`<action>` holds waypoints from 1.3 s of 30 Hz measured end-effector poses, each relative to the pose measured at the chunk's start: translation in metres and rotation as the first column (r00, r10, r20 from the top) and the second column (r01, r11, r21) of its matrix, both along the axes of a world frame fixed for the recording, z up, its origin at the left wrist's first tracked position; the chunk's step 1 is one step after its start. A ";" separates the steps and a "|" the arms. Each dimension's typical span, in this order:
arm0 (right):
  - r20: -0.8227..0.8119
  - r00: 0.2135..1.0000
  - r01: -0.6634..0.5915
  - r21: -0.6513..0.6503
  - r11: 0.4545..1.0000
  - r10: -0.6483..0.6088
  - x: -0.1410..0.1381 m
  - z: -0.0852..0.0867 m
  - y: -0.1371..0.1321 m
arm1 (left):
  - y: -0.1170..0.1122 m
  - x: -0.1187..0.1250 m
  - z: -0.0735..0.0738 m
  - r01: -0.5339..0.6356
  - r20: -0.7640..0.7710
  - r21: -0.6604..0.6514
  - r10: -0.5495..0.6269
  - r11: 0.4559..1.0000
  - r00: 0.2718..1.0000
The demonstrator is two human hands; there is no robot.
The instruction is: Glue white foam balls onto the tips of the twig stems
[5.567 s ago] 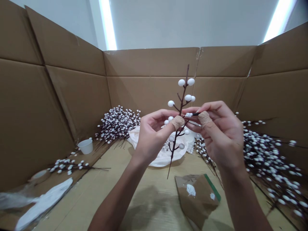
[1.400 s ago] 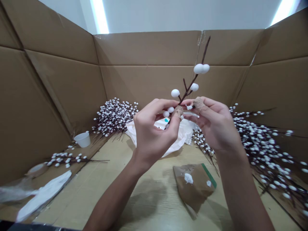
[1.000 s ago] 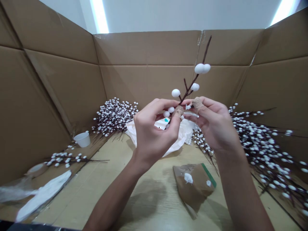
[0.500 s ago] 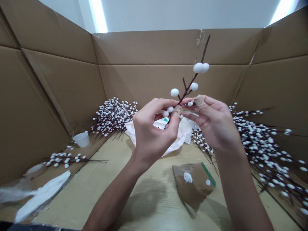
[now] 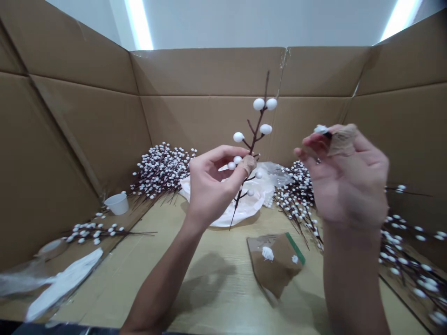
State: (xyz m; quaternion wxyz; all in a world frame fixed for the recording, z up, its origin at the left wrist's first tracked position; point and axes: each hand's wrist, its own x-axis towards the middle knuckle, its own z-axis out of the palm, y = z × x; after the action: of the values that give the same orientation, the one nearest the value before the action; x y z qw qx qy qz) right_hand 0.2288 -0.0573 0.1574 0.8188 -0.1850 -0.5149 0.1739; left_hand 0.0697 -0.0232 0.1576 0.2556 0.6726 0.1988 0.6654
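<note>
My left hand [image 5: 216, 184] pinches a brown twig with white berries [image 5: 266, 129] between thumb and fingers. The twig stands nearly upright, its bare tip up and its thin stem hanging below the hand. A tan wrap covers the left thumb. Off to the right, my right hand [image 5: 345, 177] is raised and blurred, with a similar wrap on its thumb. Its fingers close on a small dark piece with a white blob [image 5: 321, 130] at the end; its kind is unclear. Below lies a folded brown cardboard piece [image 5: 279, 270] with white dabs [image 5: 267, 253] on it.
Bunches of white-berry twigs lie at the back left [image 5: 162, 170] and right [image 5: 401, 251]. A white plastic bag [image 5: 223, 215] is behind my left hand. On the left are a white cup [image 5: 118, 204], a tape roll [image 5: 51, 248] and a white cloth-like item [image 5: 66, 284]. Cardboard walls [image 5: 209, 70] surround the table.
My right hand has moved away from the twig, to the right, carrying the small white-tipped piece. The twig has shifted slightly left and turned more upright in my left hand.
</note>
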 end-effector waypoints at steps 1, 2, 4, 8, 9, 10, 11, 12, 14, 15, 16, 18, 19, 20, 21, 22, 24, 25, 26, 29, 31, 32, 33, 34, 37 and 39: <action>-0.020 1.000 0.015 0.035 0.999 -0.014 0.002 0.002 -0.005 | 0.001 -0.002 0.001 0.026 0.008 -0.015 -0.026 1.000 1.000; -0.049 0.999 0.020 0.067 0.998 -0.017 0.004 0.003 -0.009 | 0.003 -0.004 0.001 0.052 0.014 -0.029 -0.052 0.998 0.999; -0.095 0.995 0.031 0.105 0.994 -0.021 0.009 0.007 -0.017 | 0.005 -0.008 0.002 0.117 0.027 -0.058 -0.115 0.991 0.993; -0.049 0.990 0.134 0.060 0.989 -0.132 0.020 -0.001 -0.023 | 0.006 -0.012 0.004 0.315 0.097 -0.129 -0.304 0.940 0.948; -0.022 0.986 0.165 0.019 0.986 -0.164 0.024 -0.009 -0.024 | 0.006 -0.012 0.005 0.359 0.110 -0.146 -0.346 0.922 0.932; 0.011 0.980 0.198 -0.042 0.979 -0.198 0.027 -0.020 -0.025 | 0.005 -0.012 0.005 0.397 0.116 -0.164 -0.382 0.903 0.917; 0.047 0.972 0.236 -0.137 0.962 -0.232 0.031 -0.035 -0.026 | 0.005 -0.012 0.005 0.426 0.116 -0.186 -0.410 0.886 0.905; 0.084 0.965 0.261 -0.236 0.936 -0.248 0.034 -0.052 -0.028 | 0.005 -0.011 0.005 0.446 0.115 -0.209 -0.431 0.870 0.895; 0.177 0.946 0.322 -0.445 0.835 -0.270 0.040 -0.090 -0.033 | 0.005 -0.010 0.005 0.469 0.106 -0.255 -0.457 0.846 0.883; 0.220 0.938 0.345 -0.543 0.766 -0.267 0.042 -0.111 -0.036 | 0.005 -0.009 0.004 0.467 0.099 -0.274 -0.458 0.841 0.883; 0.235 0.931 0.364 -0.613 0.702 -0.278 0.044 -0.130 -0.040 | 0.005 -0.008 0.003 0.456 0.089 -0.288 -0.450 0.842 0.889; 0.287 0.905 0.422 -0.696 0.582 -0.313 0.047 -0.164 -0.047 | 0.005 -0.007 0.002 0.415 0.057 -0.303 -0.419 0.858 0.906; 0.305 0.895 0.441 -0.709 0.550 -0.324 0.048 -0.178 -0.050 | 0.005 -0.006 0.002 0.393 0.039 -0.306 -0.401 0.867 0.915; 0.319 0.888 0.454 -0.718 0.527 -0.331 0.049 -0.189 -0.053 | 0.006 -0.006 0.002 0.375 0.022 -0.308 -0.388 0.874 0.921; 0.333 0.879 0.470 -0.723 0.507 -0.340 0.050 -0.198 -0.055 | 0.006 -0.006 0.002 0.366 0.008 -0.309 -0.383 0.878 0.924; 0.342 0.875 0.478 -0.726 0.494 -0.343 0.052 -0.204 -0.057 | 0.006 -0.005 0.002 0.363 -0.001 -0.309 -0.382 0.879 0.924; 0.357 0.871 0.486 -0.733 0.476 -0.338 0.055 -0.212 -0.059 | 0.007 -0.005 0.002 0.360 -0.013 -0.313 -0.383 0.879 0.923; 0.362 0.871 0.485 -0.737 0.471 -0.332 0.056 -0.215 -0.060 | 0.008 -0.005 0.001 0.358 -0.018 -0.317 -0.383 0.878 0.924; 0.365 0.873 0.483 -0.741 0.466 -0.325 0.058 -0.216 -0.059 | 0.008 -0.004 0.001 0.355 -0.025 -0.322 -0.382 0.878 0.924; 0.377 0.872 0.486 -0.749 0.450 -0.314 0.060 -0.219 -0.058 | 0.010 -0.003 -0.001 0.348 -0.042 -0.342 -0.384 0.873 0.922; 0.392 0.868 0.493 -0.750 0.442 -0.304 0.060 -0.220 -0.058 | 0.012 -0.002 -0.002 0.349 -0.044 -0.353 -0.389 0.868 0.920; 0.402 0.866 0.497 -0.749 0.438 -0.296 0.060 -0.220 -0.058 | 0.013 -0.001 -0.002 0.348 -0.043 -0.357 -0.388 0.867 0.921; 0.414 0.863 0.504 -0.746 0.435 -0.289 0.059 -0.220 -0.058 | 0.014 -0.001 -0.003 0.346 -0.042 -0.361 -0.386 0.866 0.922; 0.429 0.858 0.513 -0.743 0.430 -0.282 0.059 -0.220 -0.059 | 0.015 0.000 -0.004 0.343 -0.042 -0.363 -0.383 0.866 0.923; 0.490 0.828 0.561 -0.721 0.406 -0.274 0.058 -0.221 -0.060 | 0.018 0.001 -0.005 0.341 -0.044 -0.363 -0.382 0.867 0.923; 0.538 0.797 0.603 -0.698 0.385 -0.274 0.058 -0.221 -0.062 | 0.020 0.001 -0.006 0.353 -0.038 -0.362 -0.392 0.863 0.919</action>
State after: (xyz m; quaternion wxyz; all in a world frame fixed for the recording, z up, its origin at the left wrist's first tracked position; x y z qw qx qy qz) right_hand 0.2868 -0.1188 -0.0639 0.5368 -0.7157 -0.4245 0.1395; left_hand 0.0712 -0.0033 0.1515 0.4827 0.6781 0.1931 0.5195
